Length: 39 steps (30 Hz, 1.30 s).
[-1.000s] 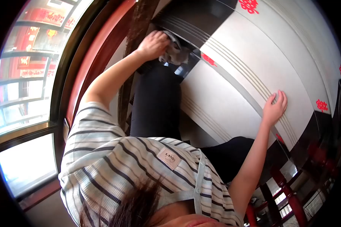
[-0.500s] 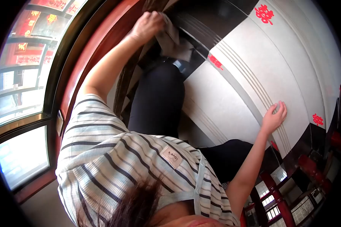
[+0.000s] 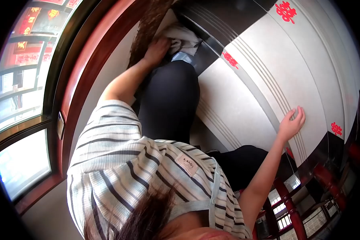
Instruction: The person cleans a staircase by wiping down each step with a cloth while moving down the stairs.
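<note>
My left hand [image 3: 158,50] is at the upper left of the head view, closed on a crumpled light grey cloth [image 3: 184,39]. The cloth lies against a dark panel beside a rough brown wooden edge [image 3: 142,30]; some of my fingers are hidden in shadow and behind its folds. Off to the right, my right hand [image 3: 292,125] rests against a white tiled surface [image 3: 264,68] with thin brown stripes. Its fingers are loosely bent and apart, with nothing in them. Just beyond my bent knee [image 3: 170,92] is a small pale blue item [image 3: 184,58], mostly hidden.
Red paper characters [image 3: 286,12] are stuck on the white tiles, which have black tiles [image 3: 216,18] along them. At the left runs a red-brown wooden frame [image 3: 78,80] with a glass window [image 3: 22,160]. Dark red turned wooden rails [image 3: 290,204] stand at the lower right.
My left hand has come down and closer to my knee, with the cloth now bunched against the dark panel. The right hand stays at nearly the same spot.
</note>
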Available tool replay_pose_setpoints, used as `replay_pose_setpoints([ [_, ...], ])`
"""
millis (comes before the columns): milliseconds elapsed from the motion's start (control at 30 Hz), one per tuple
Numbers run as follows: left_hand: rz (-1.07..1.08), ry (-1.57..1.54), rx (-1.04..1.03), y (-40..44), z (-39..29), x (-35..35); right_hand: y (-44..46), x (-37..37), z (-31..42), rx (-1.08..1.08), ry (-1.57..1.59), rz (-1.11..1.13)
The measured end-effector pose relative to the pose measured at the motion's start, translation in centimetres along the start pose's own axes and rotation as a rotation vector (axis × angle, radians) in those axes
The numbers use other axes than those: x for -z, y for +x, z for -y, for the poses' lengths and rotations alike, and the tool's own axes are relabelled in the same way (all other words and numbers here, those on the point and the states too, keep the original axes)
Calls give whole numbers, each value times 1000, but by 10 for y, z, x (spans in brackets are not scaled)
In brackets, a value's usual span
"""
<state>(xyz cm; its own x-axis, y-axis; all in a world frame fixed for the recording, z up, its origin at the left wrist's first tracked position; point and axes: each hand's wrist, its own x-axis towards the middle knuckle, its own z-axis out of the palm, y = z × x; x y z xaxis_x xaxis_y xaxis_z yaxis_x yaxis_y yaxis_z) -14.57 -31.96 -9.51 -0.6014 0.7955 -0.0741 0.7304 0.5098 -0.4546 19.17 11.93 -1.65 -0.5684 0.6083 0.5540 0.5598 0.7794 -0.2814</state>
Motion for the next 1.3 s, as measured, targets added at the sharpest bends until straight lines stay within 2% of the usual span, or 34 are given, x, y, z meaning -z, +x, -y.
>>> replay_pose_setpoints([
  [33,24,-482,223,-10,-8,-3,-1,2,-2,5,5,13],
  [67,30,-487,225,-24,-12,-3,-2,3,-3,8,4,19],
  [133,153,-574,446,-59,-10,1,-2,0,0,-4,-18,15],
  [233,180,-584,486,-108,-8,12,-2,0,-1,23,-41,6],
  [267,183,-579,469,-108,-2,16,-2,2,-1,6,-47,7],
  [367,-98,-586,448,-91,16,55,0,3,2,24,-54,25],
  [433,-406,-411,384,-57,29,95,0,3,3,27,-55,15],
  [500,-550,-255,273,-30,41,100,0,1,2,30,-48,15],
  [567,-423,-234,174,-14,39,77,1,1,-1,35,-51,12],
  [633,-294,-413,-30,-12,22,1,0,0,-2,43,-44,13],
  [667,-174,-466,18,-23,-4,-22,0,0,-2,43,-46,11],
  [700,-128,-328,108,-28,-17,-13,0,0,-1,41,-42,9],
  [767,-104,-312,140,-21,-20,6,1,-2,0,40,-45,6],
  [867,-13,-424,131,-3,-13,23,-1,2,3,37,-52,25],
  [967,-12,-596,102,3,-31,17,1,1,2,19,-55,11],
  [1000,-130,-575,23,-3,-47,25,1,0,-1,34,-64,11],
  [1033,-70,-537,-76,-10,-63,34,0,-1,-2,49,-70,16],
  [1100,-203,-573,-239,-18,-71,29,1,-1,1,48,-66,9],
  [1167,-243,-488,-310,-30,-61,10,-1,2,0,53,-65,15],
  [1200,-231,-518,-284,-32,-49,14,0,2,-1,62,-59,17],
  [1233,-116,-505,-167,-33,-37,7,0,1,-1,67,-51,18],
  [1267,16,-751,58,-33,-23,-18,0,1,-1,61,-54,30],
  [1300,-70,-699,284,-32,-16,-23,0,1,0,55,-42,30],
])
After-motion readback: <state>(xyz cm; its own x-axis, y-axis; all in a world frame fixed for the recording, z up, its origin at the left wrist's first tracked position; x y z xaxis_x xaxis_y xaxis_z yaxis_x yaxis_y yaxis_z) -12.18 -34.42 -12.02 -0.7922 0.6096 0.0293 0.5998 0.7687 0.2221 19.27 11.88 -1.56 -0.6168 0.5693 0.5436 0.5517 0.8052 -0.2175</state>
